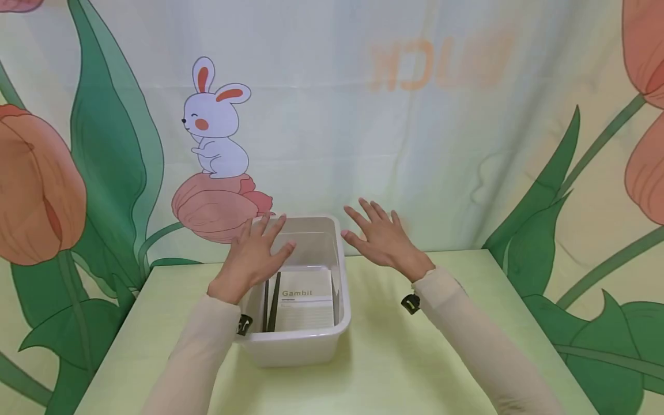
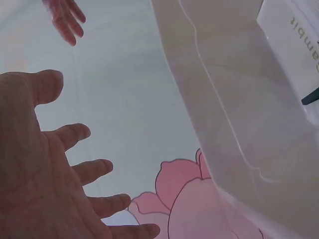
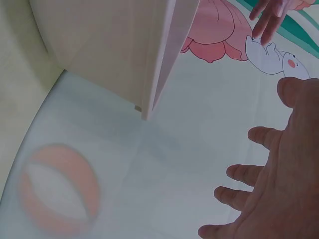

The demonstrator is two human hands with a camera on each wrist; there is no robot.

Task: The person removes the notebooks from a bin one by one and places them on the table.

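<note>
A white plastic bin point(image 1: 290, 349) stands on the table. Inside it lies a white, flat item printed "Gambit" point(image 1: 306, 308), its exact kind unclear. Two thin dark sticks point(image 1: 275, 302), resembling chopsticks, are beside it at the bin's left; part of them is hidden by the left arm. My left hand point(image 1: 251, 256) hovers over the bin's left side, fingers spread and holding nothing. To the right of the bin, my right hand point(image 1: 381, 236) is raised in the air, also with spread fingers and nothing in it. Both palms show bare in the wrist views.
The pale green table point(image 1: 404, 357) extends on both sides of the bin. Behind it hangs a curtain point(image 1: 321, 127) printed with tulips and a white rabbit. A small black clip-like device point(image 1: 411, 304) sits at the right wrist, another point(image 1: 245, 324) at the left.
</note>
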